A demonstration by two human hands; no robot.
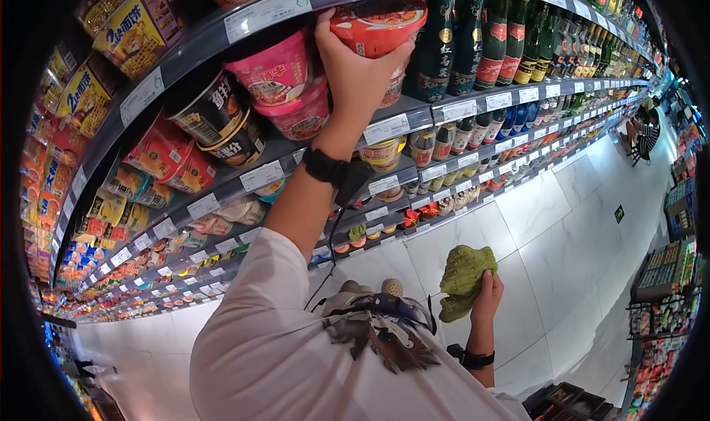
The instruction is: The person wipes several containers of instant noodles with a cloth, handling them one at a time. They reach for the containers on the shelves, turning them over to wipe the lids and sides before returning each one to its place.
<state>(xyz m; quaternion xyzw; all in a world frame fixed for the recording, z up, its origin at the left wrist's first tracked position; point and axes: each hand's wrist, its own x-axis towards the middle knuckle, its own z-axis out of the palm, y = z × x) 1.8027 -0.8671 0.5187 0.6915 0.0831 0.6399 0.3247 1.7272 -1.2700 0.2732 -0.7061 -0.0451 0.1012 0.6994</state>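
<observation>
My left hand [362, 73] reaches up to a shelf and is closed around a red instant noodle bowl [381, 27], fingers on its left side and thumb at its lower right. Another noodle bowl stands directly beneath, partly hidden by the hand. Just left of my wrist are stacked pink noodle bowls [277, 72], and further left, black noodle bowls [211, 110]. Down at my right side, my right hand [486, 295] holds a crumpled green cloth [467, 277] above the floor; some of its fingers are hidden behind the cloth.
A shelf edge with price tags [268, 14] runs just above the red bowl. Glass bottles [499, 40] stand close on the right. A pale tiled floor [562, 251] lies below, with another person [642, 132] far down the aisle. More stocked shelves [669, 273] line the right.
</observation>
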